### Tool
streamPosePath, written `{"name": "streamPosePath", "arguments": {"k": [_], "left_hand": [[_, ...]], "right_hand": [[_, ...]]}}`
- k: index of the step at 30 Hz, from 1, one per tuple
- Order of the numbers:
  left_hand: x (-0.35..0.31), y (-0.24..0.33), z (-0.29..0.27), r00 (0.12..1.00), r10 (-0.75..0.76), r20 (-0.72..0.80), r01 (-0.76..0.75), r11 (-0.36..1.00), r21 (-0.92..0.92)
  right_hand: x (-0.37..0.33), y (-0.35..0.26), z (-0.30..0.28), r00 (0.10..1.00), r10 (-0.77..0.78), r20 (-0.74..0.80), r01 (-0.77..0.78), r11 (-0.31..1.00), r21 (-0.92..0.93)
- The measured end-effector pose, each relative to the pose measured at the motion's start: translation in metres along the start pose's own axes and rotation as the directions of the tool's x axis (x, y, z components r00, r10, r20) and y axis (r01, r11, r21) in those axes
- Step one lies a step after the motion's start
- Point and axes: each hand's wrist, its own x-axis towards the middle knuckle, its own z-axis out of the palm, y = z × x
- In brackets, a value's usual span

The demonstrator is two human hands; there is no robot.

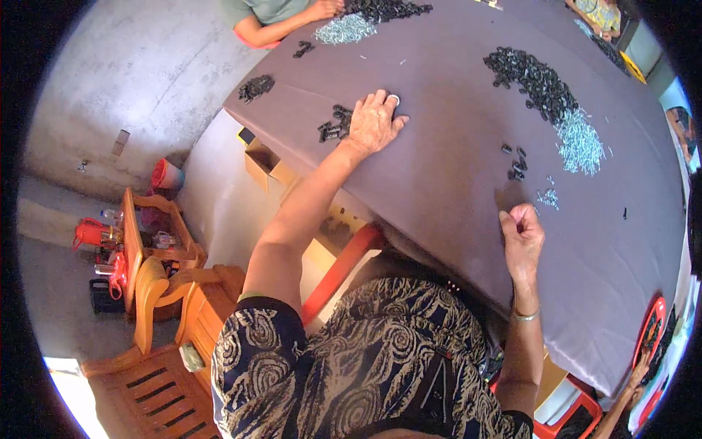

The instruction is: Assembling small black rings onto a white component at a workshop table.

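Note:
My left hand [374, 123] lies palm down on the grey cloth, fingers slightly bent and thumb apart. It touches or nearly touches a small group of black parts [334, 126] at its left side. A small white ring-like thing shows at one of its fingertips. My right hand [523, 238] is curled, thumb and fingers drawn together; what they hold, if anything, is too small to make out. Just beyond it lie a little heap of silvery screw-like pieces [548, 197] and several small black parts [517, 164].
The cloth-covered table [439, 146] bears a large black heap [532, 82] beside a silvery heap [580, 143], and a smaller black heap [257, 88] near the left edge. Other people sit around it, one person's arm [292, 24] at far left. Wooden furniture [168, 366] stands lower left.

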Motion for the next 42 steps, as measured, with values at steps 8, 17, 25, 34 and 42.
{"name": "streamPosePath", "arguments": {"k": [8,17,25,34,42], "left_hand": [[-0.003,-0.004,0.007,0.998,-0.061,-0.029,0.061,0.998,0.005],[-0.004,-0.008,0.009,0.996,-0.092,-0.018,0.093,0.993,0.073],[0.004,-0.015,-0.002,0.995,-0.05,-0.085,0.059,0.992,0.113],[0.001,-0.026,-0.004,0.972,-0.206,0.115,0.196,0.977,0.088],[-0.015,-0.037,-0.031,0.957,-0.121,-0.263,0.121,0.993,-0.015]], "right_hand": [[0.001,0.002,0.0,1.0,-0.024,0.004,0.024,1.0,0.019],[0.001,-0.004,0.001,1.0,-0.018,0.003,0.018,1.0,-0.024],[0.002,-0.002,0.004,0.998,-0.061,-0.014,0.06,0.998,-0.031],[-0.003,-0.01,0.001,0.999,0.02,0.029,-0.017,0.996,-0.085],[0.0,0.001,0.007,1.0,-0.008,0.009,0.008,0.999,-0.038]]}}
